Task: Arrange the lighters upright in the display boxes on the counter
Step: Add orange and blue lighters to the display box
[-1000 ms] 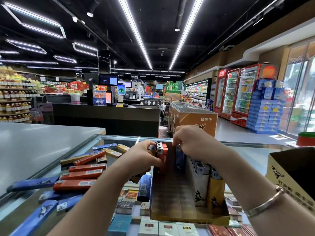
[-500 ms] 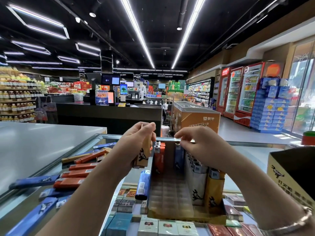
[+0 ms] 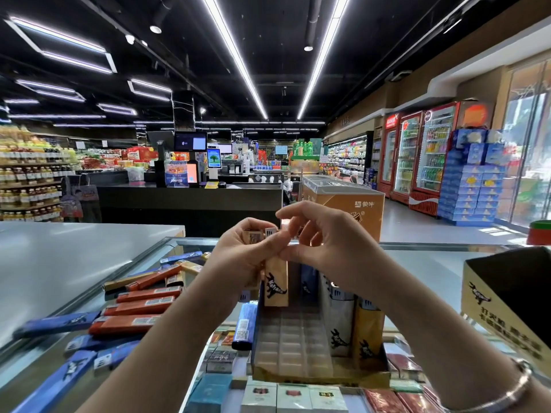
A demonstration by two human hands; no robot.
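Tan lighters [image 3: 275,281] stand upright in the left hand [image 3: 238,260], fingers curled round them, just above the display box [image 3: 298,338] on the desk — long axis vertical, empty slots directly below. Right hand [image 3: 325,248] pinches at their tops — holding nothing else.

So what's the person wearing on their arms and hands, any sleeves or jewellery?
Both forearms are bare, with no sleeves in view and no gloves on the left hand or right hand. A thin silver-coloured bangle circles the right wrist. No rings are visible.
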